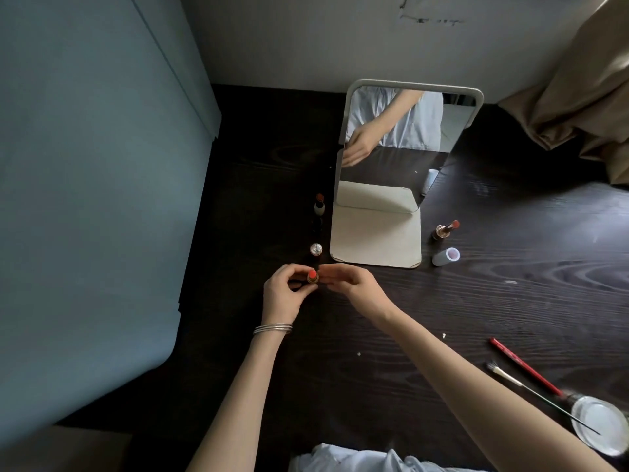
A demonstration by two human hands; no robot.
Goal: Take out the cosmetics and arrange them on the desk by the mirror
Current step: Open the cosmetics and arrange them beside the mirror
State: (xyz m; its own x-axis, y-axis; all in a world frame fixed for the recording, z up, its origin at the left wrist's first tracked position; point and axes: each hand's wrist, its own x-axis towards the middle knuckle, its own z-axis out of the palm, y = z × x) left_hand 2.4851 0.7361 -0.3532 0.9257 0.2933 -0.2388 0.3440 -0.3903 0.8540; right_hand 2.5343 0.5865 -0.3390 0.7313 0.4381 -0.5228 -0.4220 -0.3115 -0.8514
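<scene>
Nearest us, pale cloth (357,459) is cut off by the bottom edge. Bottom right, a clear glass dish (600,424) is clipped by the frame; we can't tell what's in it. A thin brush (531,393) lies across its rim, a red stick (526,367) just beside.

Mid tabletop (476,301): our left hand (280,294), bangles (272,328) at the wrist, has curled fingers pinching an uncapped red lipstick (312,277), upright; its base is hidden by the fingers. Our right hand (354,284) has straight, relaxed fingers touching or almost touching the lipstick from the right, holding nothing that we can see.

Beyond, left of the mirror (401,172), a row runs away from us: a faceted silver cap (316,249), a dark item (317,224) hard to make out against the dark wood, then a white-based lipstick (319,204).

Right of the mirror base: a gold-cased open lipstick (446,229) and a pale blue tube (446,257), well apart from the hands.

The mirror reflects a hand and pale cloth. A tan curtain (578,97) is cut off top right. No readable labels.
</scene>
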